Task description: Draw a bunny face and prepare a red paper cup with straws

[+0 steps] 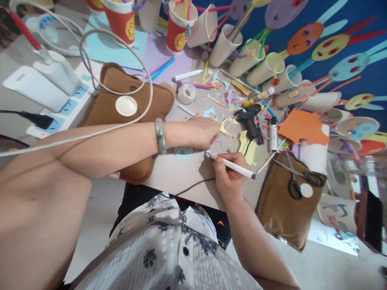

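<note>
My right hand is closed round a white marker pen, its tip down on the grey table near the front edge. My left hand reaches across with the fingers curled and pressed on the table just above the pen tip, next to yellow paper scraps; what lies under the fingers is hidden. A green bangle sits on the left wrist. A small light-blue round cut-out with a drawn face lies under the left wrist.
A black glue gun, markers, paper scraps and a tape roll lie beyond the hands. Paper cups with straws line the back. Scissors rest on a brown cushion at right; another brown cushion, a cable and a power strip are at left.
</note>
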Demonstrator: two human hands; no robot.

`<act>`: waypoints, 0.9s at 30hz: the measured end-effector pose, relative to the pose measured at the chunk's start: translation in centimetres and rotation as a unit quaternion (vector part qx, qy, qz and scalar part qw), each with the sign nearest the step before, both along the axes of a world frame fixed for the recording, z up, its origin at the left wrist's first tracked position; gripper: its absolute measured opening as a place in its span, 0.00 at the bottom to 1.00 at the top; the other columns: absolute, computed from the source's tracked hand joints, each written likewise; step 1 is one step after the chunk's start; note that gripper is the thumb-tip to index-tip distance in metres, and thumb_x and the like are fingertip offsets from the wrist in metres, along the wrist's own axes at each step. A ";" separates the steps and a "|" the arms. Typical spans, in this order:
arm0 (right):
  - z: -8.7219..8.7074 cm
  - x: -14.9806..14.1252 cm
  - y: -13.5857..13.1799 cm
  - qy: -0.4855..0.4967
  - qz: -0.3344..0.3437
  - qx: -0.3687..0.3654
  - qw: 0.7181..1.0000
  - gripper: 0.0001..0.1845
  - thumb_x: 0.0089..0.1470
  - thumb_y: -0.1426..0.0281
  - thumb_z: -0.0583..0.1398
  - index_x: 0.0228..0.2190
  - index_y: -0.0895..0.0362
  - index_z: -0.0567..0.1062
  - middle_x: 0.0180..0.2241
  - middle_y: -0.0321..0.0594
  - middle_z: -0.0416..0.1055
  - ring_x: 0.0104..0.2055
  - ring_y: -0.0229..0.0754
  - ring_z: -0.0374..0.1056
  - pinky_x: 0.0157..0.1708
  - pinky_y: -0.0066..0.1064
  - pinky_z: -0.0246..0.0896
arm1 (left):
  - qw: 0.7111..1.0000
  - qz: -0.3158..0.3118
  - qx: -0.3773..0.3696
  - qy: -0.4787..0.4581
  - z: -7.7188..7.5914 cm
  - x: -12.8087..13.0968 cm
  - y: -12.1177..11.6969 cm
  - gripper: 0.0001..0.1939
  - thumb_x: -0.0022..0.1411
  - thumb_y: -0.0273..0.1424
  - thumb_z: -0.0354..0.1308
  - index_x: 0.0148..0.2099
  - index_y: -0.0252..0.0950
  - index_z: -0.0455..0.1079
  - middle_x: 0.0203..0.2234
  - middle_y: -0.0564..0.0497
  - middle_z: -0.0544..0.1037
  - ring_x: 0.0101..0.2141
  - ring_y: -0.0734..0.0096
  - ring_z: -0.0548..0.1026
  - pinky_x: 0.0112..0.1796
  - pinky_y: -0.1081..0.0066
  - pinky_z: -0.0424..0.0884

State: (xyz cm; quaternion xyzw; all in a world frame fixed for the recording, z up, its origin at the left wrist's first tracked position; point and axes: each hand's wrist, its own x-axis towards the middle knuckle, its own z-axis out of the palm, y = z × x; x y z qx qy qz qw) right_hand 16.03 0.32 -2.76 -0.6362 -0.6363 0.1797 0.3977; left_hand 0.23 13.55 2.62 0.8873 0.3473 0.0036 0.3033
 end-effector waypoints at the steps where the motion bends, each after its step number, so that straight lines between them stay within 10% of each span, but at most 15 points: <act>1: 0.0 0.0 0.0 -0.001 0.000 -0.002 1.000 0.08 0.60 0.62 0.61 0.34 0.53 0.73 0.27 0.34 0.73 0.28 0.39 0.67 0.31 0.34 0.62 | 1.000 -0.001 0.000 0.001 0.0 0.0 0.0 0.09 0.48 0.20 0.59 0.32 0.35 0.77 0.23 0.51 0.76 0.38 0.63 0.74 0.47 0.60 0.64; 27: 0.4 -0.1 0.1 -0.004 -0.003 0.040 0.999 0.06 0.59 0.65 0.61 0.32 0.53 0.71 0.24 0.32 0.70 0.25 0.38 0.66 0.28 0.31 0.61 | 1.000 0.001 -0.010 0.018 0.5 -0.1 0.0 0.10 0.47 0.21 0.58 0.32 0.37 0.77 0.22 0.51 0.77 0.39 0.61 0.76 0.49 0.61 0.64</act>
